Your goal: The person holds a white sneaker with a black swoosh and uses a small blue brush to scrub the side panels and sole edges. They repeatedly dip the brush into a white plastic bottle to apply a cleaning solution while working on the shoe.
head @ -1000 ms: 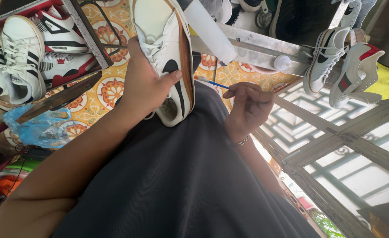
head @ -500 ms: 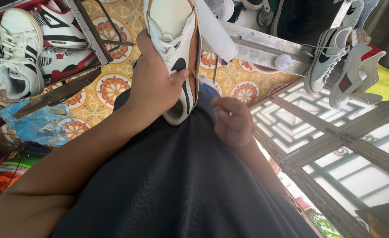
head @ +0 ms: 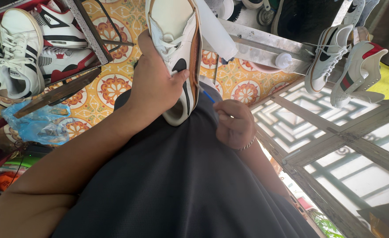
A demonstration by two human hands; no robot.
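Two bare hands work over a dark shirt [head: 176,185] in the head view. The left hand [head: 157,86] is wrapped tight around a white shoe [head: 176,53] with a black mark on its side. Its thumb presses on the black mark, and its fingers are hidden behind the shoe. The left arm comes up from the bottom left, bent at the wrist. The shoe stands on its heel against the shirt, toe pointing away.

Just right of the shoe, the right hand [head: 234,123] is curled shut in a loose fist. A thin blue stick [head: 208,97] pokes out of it toward the shoe, not quite touching. This wrist wears a thin bracelet [head: 246,144].

Left of the shoe, more white shoes [head: 14,48] sit on a rack. Below them lies a blue plastic bag [head: 38,125] on the flowery floor [head: 110,88].
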